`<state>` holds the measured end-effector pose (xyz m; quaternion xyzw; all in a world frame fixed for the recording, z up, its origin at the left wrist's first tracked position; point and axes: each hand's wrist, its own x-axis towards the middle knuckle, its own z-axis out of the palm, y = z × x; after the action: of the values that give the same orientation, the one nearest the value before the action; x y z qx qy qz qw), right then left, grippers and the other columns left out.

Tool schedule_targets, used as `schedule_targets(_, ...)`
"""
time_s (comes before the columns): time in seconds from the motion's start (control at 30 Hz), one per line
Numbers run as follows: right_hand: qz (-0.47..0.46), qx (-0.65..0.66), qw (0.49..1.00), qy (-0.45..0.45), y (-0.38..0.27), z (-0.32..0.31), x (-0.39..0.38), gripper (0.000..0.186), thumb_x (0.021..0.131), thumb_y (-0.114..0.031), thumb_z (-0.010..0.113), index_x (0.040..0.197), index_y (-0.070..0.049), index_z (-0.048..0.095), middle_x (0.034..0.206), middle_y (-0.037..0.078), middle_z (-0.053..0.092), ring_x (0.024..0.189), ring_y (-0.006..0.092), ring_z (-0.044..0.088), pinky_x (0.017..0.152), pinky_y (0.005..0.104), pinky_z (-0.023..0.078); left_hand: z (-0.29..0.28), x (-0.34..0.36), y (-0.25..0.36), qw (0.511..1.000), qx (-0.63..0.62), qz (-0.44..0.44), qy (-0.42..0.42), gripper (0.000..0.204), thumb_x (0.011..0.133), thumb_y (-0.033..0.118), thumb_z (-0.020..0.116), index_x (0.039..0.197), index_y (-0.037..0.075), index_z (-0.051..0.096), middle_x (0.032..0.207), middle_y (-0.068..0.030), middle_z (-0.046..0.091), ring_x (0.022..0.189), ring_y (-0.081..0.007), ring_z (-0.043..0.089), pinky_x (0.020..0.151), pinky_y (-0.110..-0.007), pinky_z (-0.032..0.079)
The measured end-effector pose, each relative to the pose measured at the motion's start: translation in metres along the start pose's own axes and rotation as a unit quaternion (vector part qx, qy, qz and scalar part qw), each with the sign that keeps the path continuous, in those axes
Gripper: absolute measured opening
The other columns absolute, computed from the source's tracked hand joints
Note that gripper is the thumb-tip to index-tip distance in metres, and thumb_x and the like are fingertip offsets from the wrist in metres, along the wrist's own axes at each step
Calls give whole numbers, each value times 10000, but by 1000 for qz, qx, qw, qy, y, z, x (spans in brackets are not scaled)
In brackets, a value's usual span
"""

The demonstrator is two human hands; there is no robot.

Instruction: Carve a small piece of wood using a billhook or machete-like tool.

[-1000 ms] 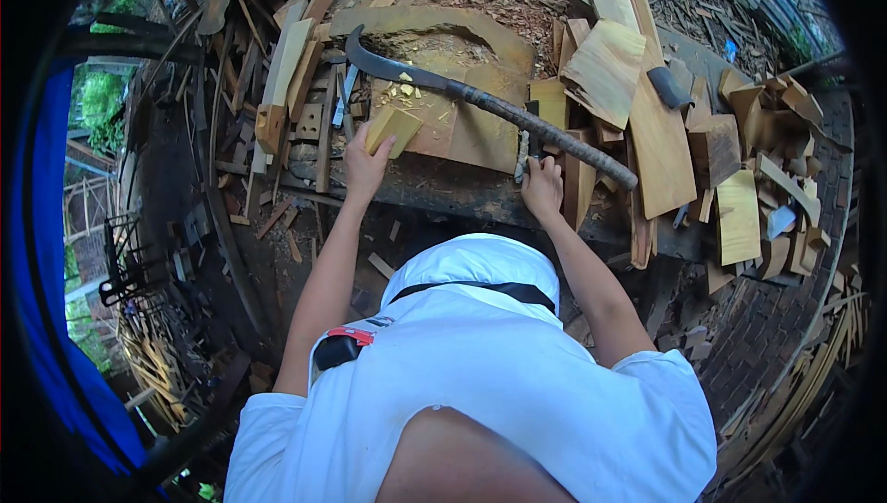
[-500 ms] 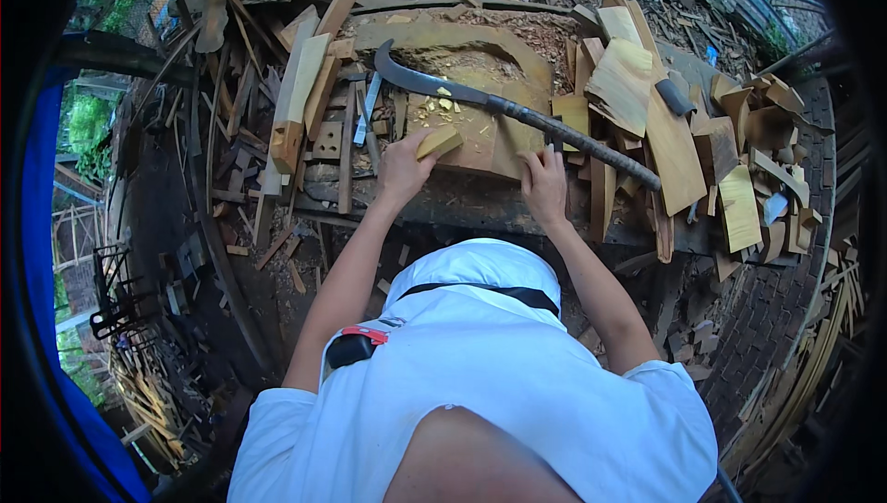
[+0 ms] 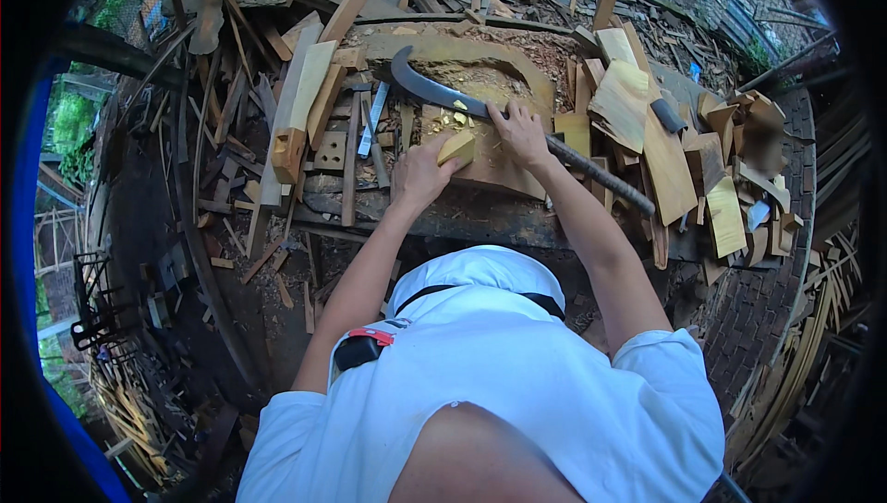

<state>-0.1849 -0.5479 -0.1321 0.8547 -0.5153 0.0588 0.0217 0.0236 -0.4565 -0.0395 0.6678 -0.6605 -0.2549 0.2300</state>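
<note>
My left hand is closed around a small block of yellow wood, held at the near left of a thick wooden chopping block. A long-handled billhook lies across that block, its curved dark blade tip at the far left and its handle running down to the right. My right hand reaches over the billhook where blade and handle meet, with its fingers curled on it. Yellow wood chips lie just below the blade, beyond the held piece.
Split boards and offcuts crowd the bench's right side. Upright planks, a block with holes and a bluish-white strip stand or lie on the left. Scrap wood piles up behind.
My right hand has moved up and left, from below the handle onto the billhook near its blade. My left hand still holds the yellow wood.
</note>
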Motion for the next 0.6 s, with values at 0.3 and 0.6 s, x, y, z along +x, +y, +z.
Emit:
schedule_targets(0.3,51,293,952,-72,-33,-77,-59,349,973,-224,474,1316,-162,450,1024,191,639,847,430,635,693,510,508,-49,-22,4,968,235,-67,-51,231,768,216,709,904,32,678,782,-194,691,764,-362,699,696,-476,557)
schedule_targets(0.6,-39,279,953,-109,-53,-50,-78,666,903,-102,480,1517,-185,233,989,192,668,795,414,652,645,513,514,2,-31,-33,963,203,-154,-85,237,768,209,701,888,5,693,847,-224,696,811,-386,695,735,-474,560)
